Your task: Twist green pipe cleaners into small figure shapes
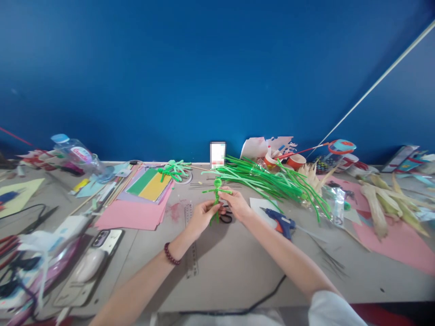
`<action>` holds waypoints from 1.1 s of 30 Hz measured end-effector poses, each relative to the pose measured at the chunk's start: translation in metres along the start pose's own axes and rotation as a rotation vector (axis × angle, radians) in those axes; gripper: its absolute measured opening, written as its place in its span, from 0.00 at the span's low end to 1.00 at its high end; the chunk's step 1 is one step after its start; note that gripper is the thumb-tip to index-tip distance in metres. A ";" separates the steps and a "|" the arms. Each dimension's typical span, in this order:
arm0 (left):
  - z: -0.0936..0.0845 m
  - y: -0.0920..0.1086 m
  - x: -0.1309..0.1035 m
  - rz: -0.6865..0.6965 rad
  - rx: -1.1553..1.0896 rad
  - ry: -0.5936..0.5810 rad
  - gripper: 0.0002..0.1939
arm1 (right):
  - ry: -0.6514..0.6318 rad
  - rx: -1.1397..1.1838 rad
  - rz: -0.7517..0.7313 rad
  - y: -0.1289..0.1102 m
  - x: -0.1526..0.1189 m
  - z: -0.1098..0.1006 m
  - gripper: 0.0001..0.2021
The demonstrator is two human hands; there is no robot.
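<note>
A small green figure [217,184] of bent fuzzy stems stands upright between my hands, with a round top, side arms and legs hanging down. My left hand [204,214] wears a beaded bracelet at the wrist and pinches the figure's lower body. The fingers of my right hand [235,202] close on its arm at the right side. Black scissor handles [226,218] lie on the table just behind and below the hands. A clear ruler [191,244] lies to the left of them, partly under my left forearm.
Green stems [268,181] spread at the back right, beside a blue glue gun [284,222] on white paper. Coloured sheets [132,214] and a green stem bundle [176,169] lie left. A phone [81,271], bottle [79,151] and corn husks [377,203] are farther out.
</note>
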State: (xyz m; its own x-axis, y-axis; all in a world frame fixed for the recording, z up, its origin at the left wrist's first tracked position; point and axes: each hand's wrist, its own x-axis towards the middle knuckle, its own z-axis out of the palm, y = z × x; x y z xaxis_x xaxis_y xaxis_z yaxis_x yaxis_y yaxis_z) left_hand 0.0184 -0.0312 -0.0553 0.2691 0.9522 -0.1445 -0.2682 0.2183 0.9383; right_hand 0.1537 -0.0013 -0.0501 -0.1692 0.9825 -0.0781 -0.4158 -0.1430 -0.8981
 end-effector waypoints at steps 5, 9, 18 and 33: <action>-0.003 -0.008 0.003 0.008 0.067 0.077 0.16 | 0.081 -0.091 -0.056 0.004 0.002 0.001 0.13; -0.002 -0.009 0.003 0.093 0.018 0.091 0.16 | 0.045 -0.113 -0.077 0.001 0.002 0.000 0.13; -0.008 -0.009 0.001 0.376 0.181 0.262 0.13 | 0.110 -0.143 -0.097 0.006 -0.003 0.008 0.12; -0.006 -0.002 0.002 0.296 0.032 0.310 0.11 | 0.140 -0.272 -0.149 0.006 -0.013 0.016 0.12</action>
State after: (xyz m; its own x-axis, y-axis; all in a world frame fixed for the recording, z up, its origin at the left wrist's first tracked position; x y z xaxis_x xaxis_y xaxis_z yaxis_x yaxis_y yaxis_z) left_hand 0.0141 -0.0284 -0.0587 -0.1069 0.9930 0.0498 -0.2624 -0.0765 0.9619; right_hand 0.1394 -0.0166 -0.0474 0.0077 0.9998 0.0209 -0.1701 0.0219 -0.9852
